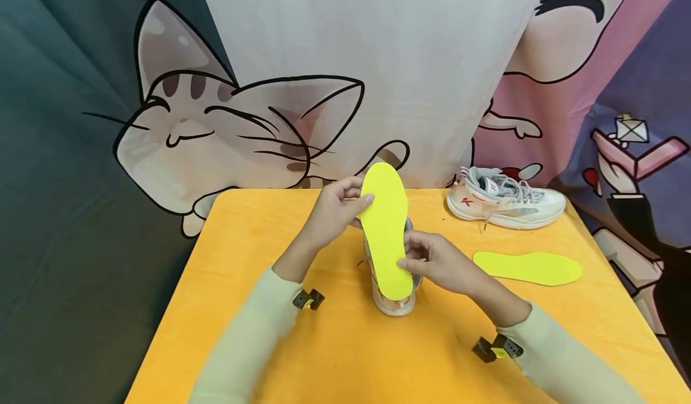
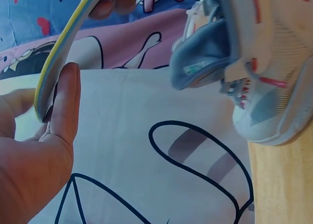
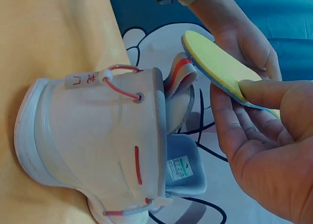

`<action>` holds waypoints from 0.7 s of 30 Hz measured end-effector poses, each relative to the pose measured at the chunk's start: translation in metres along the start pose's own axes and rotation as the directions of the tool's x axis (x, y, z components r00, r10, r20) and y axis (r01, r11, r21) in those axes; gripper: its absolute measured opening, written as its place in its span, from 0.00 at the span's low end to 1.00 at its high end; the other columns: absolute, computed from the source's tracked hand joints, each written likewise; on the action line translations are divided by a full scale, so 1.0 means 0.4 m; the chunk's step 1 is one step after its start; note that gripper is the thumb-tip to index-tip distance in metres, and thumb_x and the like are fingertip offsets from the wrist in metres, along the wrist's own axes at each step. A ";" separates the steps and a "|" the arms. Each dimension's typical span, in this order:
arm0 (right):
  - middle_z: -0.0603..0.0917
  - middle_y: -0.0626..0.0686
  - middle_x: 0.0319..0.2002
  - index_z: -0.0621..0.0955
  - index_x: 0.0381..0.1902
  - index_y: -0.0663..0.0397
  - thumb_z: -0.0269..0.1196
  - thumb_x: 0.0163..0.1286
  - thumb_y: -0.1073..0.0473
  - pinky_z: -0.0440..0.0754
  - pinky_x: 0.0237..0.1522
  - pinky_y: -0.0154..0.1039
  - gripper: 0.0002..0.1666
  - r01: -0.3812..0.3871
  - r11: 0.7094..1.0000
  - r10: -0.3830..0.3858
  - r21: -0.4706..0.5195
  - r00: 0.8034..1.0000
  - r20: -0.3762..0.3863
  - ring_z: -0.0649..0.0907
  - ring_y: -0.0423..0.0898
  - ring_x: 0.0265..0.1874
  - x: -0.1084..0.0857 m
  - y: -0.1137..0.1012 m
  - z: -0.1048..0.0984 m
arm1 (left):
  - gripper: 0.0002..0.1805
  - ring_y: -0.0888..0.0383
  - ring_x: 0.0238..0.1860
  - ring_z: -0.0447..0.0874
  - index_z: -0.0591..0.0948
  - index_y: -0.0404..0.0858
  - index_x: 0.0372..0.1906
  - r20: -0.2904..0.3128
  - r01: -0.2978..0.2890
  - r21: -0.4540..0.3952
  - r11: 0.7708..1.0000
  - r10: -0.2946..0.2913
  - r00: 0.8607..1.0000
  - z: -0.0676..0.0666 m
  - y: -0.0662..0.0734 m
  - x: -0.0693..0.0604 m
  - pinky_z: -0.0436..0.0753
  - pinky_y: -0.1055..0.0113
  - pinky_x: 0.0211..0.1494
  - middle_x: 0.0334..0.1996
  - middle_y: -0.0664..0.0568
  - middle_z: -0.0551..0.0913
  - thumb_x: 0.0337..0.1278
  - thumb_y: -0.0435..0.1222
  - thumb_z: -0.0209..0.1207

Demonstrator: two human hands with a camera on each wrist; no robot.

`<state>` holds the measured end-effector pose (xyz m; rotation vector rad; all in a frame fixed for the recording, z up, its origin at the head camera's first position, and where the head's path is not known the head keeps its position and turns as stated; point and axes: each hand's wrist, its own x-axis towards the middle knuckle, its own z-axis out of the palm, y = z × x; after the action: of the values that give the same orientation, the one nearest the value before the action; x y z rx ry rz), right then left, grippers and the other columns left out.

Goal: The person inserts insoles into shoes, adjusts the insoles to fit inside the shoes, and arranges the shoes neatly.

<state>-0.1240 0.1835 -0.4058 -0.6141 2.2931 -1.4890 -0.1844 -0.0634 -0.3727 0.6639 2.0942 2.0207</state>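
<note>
A yellow insole (image 1: 384,230) is held up over a white shoe (image 1: 394,307) on the table, covering much of that shoe in the head view. My left hand (image 1: 337,211) pinches the insole's wider upper part at its left edge. Lower down, at the right edge near the narrower end, my right hand (image 1: 437,261) pinches it between thumb and fingers. The right wrist view shows the insole (image 3: 220,67) just beside the shoe's heel loop (image 3: 182,75), with the shoe (image 3: 98,131) apart from my right hand (image 3: 269,145). The left wrist view shows the insole edge-on (image 2: 61,48).
Another white shoe (image 1: 504,203) stands at the back right of the yellow table (image 1: 335,356). In front of it a second yellow insole (image 1: 529,268) lies flat. A printed cloth with a cartoon cat (image 1: 216,128) hangs behind the table.
</note>
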 end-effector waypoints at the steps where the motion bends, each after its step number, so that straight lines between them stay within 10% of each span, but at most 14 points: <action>1: 0.85 0.55 0.40 0.82 0.51 0.64 0.66 0.73 0.65 0.83 0.38 0.34 0.12 -0.001 1.000 0.001 -0.005 1.000 0.004 0.82 0.44 0.37 -0.002 -0.001 -0.002 | 0.17 0.55 0.34 0.92 0.78 0.28 0.60 -0.004 0.001 -0.003 1.000 -0.001 1.000 -0.002 0.002 0.007 0.90 0.58 0.33 0.45 0.34 0.86 0.73 0.31 0.59; 11: 0.84 0.56 0.42 0.81 0.52 0.61 0.65 0.73 0.63 0.77 0.25 0.36 0.12 -0.036 0.999 0.036 -0.036 0.999 0.008 0.81 0.45 0.36 -0.023 -0.003 -0.033 | 0.15 0.54 0.34 0.92 0.77 0.30 0.59 -0.052 0.041 0.012 0.999 -0.040 0.998 0.005 -0.008 0.006 0.90 0.58 0.32 0.45 0.35 0.87 0.73 0.30 0.59; 21: 0.82 0.56 0.56 0.65 0.75 0.53 0.73 0.68 0.49 0.86 0.53 0.47 0.45 -0.067 0.963 0.053 -0.260 0.997 -0.060 0.83 0.51 0.53 0.002 -0.050 -0.070 | 0.14 0.52 0.34 0.93 0.71 0.30 0.57 -0.210 0.054 -0.065 0.996 -0.067 0.976 0.051 -0.005 -0.019 0.90 0.58 0.35 0.47 0.33 0.85 0.72 0.28 0.58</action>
<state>-0.1353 0.1975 -0.3766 -0.5746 2.5487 -1.1978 -0.1698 -0.0480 -0.3777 0.3851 2.1266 2.1956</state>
